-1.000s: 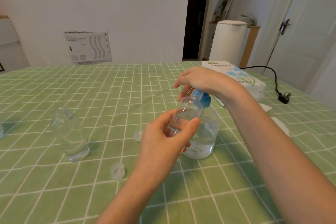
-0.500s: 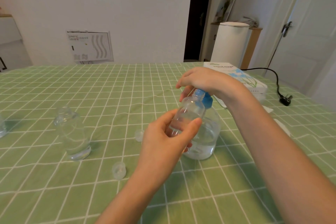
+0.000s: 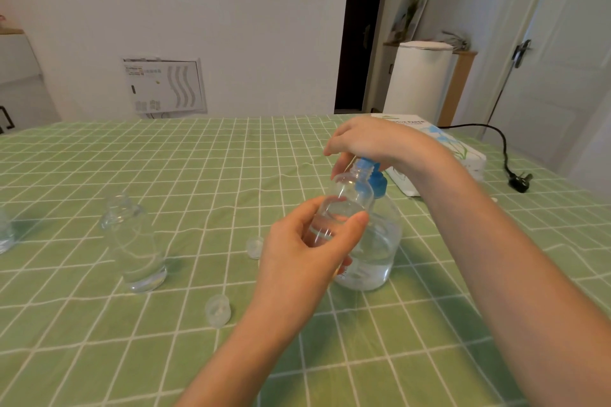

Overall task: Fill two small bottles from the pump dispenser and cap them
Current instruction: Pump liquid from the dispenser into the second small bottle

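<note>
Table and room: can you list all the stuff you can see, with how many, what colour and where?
tablecloth: 1, green check, over table
pump dispenser: 1, clear, blue top, centre
small bottle: 1, clear, held at pump
standing bottle: 1, clear, left
caps: 2, clear, near, farther
tissue box: 1, white, far right
plug: 1, black, right edge
bin: 1, white, behind table
left hand: holds small bottle
right hand: on pump top

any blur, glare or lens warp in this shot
Head view: wide-angle warp bends the tablecloth grid and door frame; soft daylight, faint shadows right of the dispenser and standing bottle; highlights on the held bottle; edges slightly soft.
</note>
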### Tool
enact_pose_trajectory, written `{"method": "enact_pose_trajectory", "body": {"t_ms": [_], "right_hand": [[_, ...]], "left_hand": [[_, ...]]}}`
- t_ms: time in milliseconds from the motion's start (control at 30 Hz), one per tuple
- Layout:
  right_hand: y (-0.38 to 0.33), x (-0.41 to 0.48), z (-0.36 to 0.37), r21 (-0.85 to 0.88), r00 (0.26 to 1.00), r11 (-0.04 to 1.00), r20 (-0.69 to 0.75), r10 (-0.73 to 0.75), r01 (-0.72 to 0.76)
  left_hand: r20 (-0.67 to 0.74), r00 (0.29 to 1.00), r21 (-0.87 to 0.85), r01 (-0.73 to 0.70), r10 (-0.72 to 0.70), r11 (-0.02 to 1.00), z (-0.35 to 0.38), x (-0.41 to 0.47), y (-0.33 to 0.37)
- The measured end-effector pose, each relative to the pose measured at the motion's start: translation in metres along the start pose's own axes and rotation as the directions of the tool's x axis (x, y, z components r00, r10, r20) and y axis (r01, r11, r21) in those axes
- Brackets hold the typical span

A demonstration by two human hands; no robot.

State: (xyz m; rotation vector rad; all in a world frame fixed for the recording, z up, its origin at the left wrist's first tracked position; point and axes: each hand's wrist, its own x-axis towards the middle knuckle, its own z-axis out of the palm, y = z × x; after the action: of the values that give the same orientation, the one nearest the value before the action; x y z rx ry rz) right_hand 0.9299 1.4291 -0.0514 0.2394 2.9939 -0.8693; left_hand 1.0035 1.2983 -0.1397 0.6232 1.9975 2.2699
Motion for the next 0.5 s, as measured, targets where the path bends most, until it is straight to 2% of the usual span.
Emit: {"method": "enact_pose_trajectory", "body": {"t_ms": [500], "right_hand": [[0.0042,0.0001,0.0049,0.045,0.999,0.999,0.034,-0.013,0.012]], "left_hand": [[-0.006,1.0,0.015,0.003,-0.003,1.0,0.0004,-0.001,-0.0001]]}}
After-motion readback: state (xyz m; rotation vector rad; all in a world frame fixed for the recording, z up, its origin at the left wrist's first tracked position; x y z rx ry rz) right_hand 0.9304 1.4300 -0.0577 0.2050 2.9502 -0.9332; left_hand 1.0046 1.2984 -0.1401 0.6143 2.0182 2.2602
